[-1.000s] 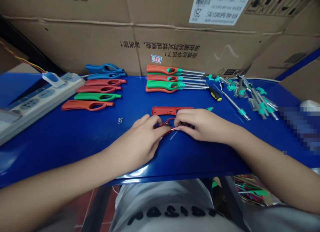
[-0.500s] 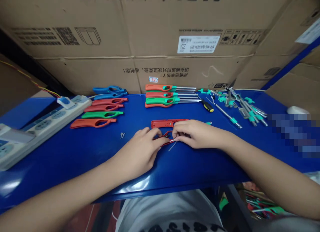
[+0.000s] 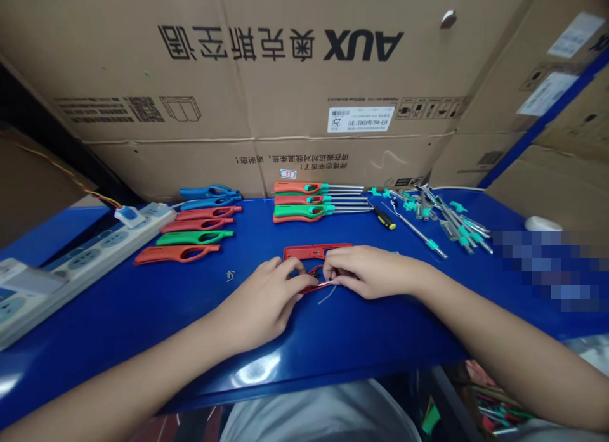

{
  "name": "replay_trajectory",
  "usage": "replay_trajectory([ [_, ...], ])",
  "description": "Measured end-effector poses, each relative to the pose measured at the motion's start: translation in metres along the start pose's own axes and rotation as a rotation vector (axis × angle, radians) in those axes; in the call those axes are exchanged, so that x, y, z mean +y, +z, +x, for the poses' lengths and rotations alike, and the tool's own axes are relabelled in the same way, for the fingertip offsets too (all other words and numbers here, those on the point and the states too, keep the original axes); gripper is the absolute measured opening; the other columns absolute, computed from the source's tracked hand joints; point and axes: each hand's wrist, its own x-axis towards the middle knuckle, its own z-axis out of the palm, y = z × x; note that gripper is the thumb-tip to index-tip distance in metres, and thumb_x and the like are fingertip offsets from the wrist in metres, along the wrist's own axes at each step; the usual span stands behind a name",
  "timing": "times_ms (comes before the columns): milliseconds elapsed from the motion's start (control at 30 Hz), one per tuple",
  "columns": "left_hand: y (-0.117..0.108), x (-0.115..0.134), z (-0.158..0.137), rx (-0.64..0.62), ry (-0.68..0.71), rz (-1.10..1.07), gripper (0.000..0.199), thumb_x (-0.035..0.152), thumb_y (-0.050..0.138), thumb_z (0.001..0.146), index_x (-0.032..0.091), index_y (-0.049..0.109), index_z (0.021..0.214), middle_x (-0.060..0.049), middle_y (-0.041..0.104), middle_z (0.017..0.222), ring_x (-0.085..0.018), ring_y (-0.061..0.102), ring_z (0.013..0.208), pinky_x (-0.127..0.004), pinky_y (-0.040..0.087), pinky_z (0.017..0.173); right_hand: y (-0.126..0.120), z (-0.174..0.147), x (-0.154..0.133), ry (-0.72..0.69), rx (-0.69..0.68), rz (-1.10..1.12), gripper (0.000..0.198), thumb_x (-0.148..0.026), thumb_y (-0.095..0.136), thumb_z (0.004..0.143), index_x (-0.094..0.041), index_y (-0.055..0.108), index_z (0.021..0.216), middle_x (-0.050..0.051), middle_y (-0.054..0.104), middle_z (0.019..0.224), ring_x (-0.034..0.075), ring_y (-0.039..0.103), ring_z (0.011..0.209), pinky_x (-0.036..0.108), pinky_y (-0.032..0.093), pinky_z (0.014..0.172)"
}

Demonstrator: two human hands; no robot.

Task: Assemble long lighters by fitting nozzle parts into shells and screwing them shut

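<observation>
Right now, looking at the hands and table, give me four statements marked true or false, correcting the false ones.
1. The left hand holds a red shell. True.
2. The right hand grips the screwdriver. False: the right hand is at the red shell; the screwdriver lies on the table.
3. The blue handles lie right of the power strip. True.
4. The metal bits lie right of both hands. False: the metal bits lie left of them.

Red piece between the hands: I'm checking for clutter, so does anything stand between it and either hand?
Nothing visible stands between the red piece and the left hand, whose fingers hold it. The right hand seems to pinch a pale strand beside it; whether that comes between is hidden. A red shell lies beyond.
</observation>
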Motion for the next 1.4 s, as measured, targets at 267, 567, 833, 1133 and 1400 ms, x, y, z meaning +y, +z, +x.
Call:
replay_trajectory([
  [267,0.002,0.001,-0.001,-0.007,0.023,0.110,0.044,0.009,0.042,0.097,0.024,0.061,0.134,-0.012,0.059,0.119,-0.026,0.053,0.099,-0.046,0.048,0.091,-0.002,0.002,-0.002,-0.017,0.037,0.036,0.013,-0.008,0.056,0.091,-0.015,0.067,0.094,0.005,0.069,0.095,0.016,0.062,0.087,0.027,0.047,0.079],
  [567,0.005,-0.001,-0.003,0.014,0.046,0.178,0.050,0.006,0.047,0.094,0.028,0.061,0.136,-0.010,0.060,0.120,-0.026,0.053,0.099,-0.042,0.050,0.089,0.001,0.002,-0.001,0.008,0.060,-0.100,0.015,-0.013,0.055,0.094,-0.017,0.069,0.091,0.005,0.069,0.093,0.017,0.063,0.085,0.029,0.048,0.079],
  [833,0.004,0.004,-0.004,0.019,0.043,0.214,0.049,0.005,0.048,0.093,0.026,0.062,0.135,-0.010,0.060,0.121,-0.027,0.054,0.099,-0.043,0.050,0.089,-0.011,-0.004,-0.007,-0.016,-0.024,-0.085,0.014,-0.020,0.064,0.092,-0.017,0.075,0.100,0.006,0.070,0.098,0.018,0.065,0.089,0.028,0.049,0.082],
  [1133,0.005,0.006,-0.005,0.001,0.017,0.266,0.051,0.005,0.047,0.093,0.026,0.060,0.137,-0.010,0.061,0.121,-0.027,0.055,0.096,-0.044,0.051,0.085,-0.016,-0.007,-0.005,-0.018,-0.020,-0.046,0.008,-0.022,0.067,0.090,-0.016,0.073,0.092,0.006,0.067,0.094,0.015,0.062,0.082,0.026,0.048,0.076],
  [1400,0.008,0.001,-0.005,0.025,0.046,0.255,0.054,0.003,0.046,0.092,0.026,0.060,0.138,-0.010,0.061,0.123,-0.027,0.054,0.096,-0.045,0.051,0.087,-0.016,-0.004,-0.004,-0.062,0.023,-0.022,0.014,-0.012,0.060,0.092,-0.014,0.074,0.093,0.007,0.070,0.092,0.016,0.065,0.085,0.028,0.049,0.079],
])
